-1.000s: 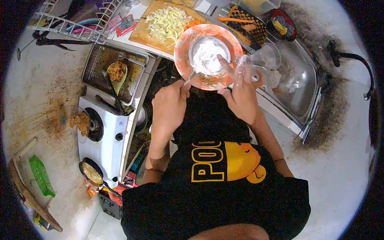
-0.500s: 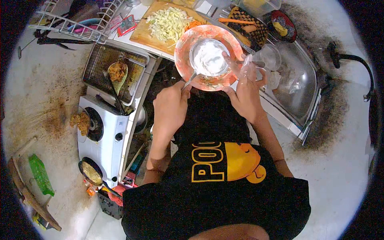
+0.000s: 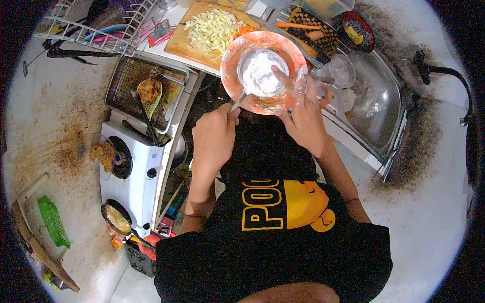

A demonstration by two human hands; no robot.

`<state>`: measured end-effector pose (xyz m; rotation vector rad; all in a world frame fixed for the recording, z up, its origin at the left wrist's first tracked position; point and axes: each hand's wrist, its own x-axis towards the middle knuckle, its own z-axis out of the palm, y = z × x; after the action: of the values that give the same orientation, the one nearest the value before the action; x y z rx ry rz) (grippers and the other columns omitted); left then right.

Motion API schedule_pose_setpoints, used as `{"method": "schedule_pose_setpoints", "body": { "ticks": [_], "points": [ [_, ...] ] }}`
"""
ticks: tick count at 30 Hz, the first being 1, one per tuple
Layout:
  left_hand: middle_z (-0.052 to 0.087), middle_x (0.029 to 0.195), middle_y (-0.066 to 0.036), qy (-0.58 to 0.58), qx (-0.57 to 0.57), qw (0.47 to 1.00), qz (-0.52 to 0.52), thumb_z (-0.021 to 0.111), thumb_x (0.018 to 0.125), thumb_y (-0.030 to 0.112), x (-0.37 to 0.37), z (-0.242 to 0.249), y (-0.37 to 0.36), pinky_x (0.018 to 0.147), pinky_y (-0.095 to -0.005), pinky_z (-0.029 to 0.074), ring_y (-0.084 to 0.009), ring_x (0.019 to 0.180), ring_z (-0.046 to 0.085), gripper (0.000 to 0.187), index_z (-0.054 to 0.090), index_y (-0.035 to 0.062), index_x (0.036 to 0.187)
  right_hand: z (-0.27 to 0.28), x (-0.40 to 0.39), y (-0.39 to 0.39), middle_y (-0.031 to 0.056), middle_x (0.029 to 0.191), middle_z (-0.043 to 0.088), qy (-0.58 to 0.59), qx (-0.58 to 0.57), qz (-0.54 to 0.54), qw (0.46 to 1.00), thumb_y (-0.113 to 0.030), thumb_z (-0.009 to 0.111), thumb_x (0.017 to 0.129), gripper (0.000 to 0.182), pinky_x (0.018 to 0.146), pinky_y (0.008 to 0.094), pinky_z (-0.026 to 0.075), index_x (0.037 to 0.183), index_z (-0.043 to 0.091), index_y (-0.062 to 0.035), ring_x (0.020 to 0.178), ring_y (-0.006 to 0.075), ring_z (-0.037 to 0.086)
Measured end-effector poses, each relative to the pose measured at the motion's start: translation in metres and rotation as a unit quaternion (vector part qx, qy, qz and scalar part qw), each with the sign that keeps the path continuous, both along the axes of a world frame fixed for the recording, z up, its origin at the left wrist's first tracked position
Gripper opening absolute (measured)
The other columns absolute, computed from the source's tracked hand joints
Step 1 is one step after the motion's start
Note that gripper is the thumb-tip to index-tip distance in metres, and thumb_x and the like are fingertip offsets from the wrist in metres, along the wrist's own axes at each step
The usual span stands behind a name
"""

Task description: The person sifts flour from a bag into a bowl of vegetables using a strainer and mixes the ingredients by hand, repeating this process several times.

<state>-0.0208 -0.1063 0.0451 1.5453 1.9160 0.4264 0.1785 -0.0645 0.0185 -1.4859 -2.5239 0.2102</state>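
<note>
An orange-and-white bowl (image 3: 234,87) is smeared with a pale residue, and a smaller round dish of white powder (image 3: 262,73) sits inside it. My left hand (image 3: 214,134) is closed on the handle of a metal utensil (image 3: 239,101) that reaches the bowl's lower left edge. On the bowl's right side, my right hand (image 3: 309,113) has whitened fingers; its index finger points over the powder, its thumb is by the lower rim, and a dark handle (image 3: 326,80) shows behind the fingers. Whether this hand grips the handle or the bowl is unclear.
A cutting board (image 3: 177,46) bears shredded cabbage (image 3: 212,30). The sink (image 3: 376,96) lies right. At left are a wire rack (image 3: 93,43), a metal tray (image 3: 121,86) with fried food on a strainer (image 3: 150,93), and a white stove (image 3: 129,194) with a small pan (image 3: 117,219).
My right hand has shifted slightly left and down, its fingers lower around the bowl's right side. My left hand has barely moved and still holds the utensil.
</note>
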Motion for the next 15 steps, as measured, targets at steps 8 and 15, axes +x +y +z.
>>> {"method": "schedule_pose_setpoints", "body": {
  "ticks": [8,15],
  "points": [
    [0.062,0.071,-0.019,0.003,0.003,1.0,-0.018,0.051,0.089,0.019,0.001,-0.001,-0.001,0.062,-0.0488,0.045,-0.0396,0.07,0.06,0.019,0.061,0.0031,0.082,-0.003,-0.014,0.002,0.0181,0.142,0.032,0.032,0.018,0.034,0.999,-0.052,0.054,0.081,0.088,0.097,0.0588,0.013,0.141,0.019,0.0017,0.132,0.0348,0.025],
    [0.06,0.07,-0.022,0.026,0.003,1.0,-0.014,0.053,0.088,0.021,0.0,-0.003,-0.006,0.061,-0.0494,0.044,-0.0413,0.07,0.058,0.02,0.061,0.0029,0.083,0.004,-0.018,0.004,0.0229,0.132,0.043,0.019,-0.018,0.094,0.995,-0.055,0.053,0.081,0.089,0.099,0.0592,0.012,0.141,0.021,0.0028,0.131,0.0369,0.026]
  ]
}}
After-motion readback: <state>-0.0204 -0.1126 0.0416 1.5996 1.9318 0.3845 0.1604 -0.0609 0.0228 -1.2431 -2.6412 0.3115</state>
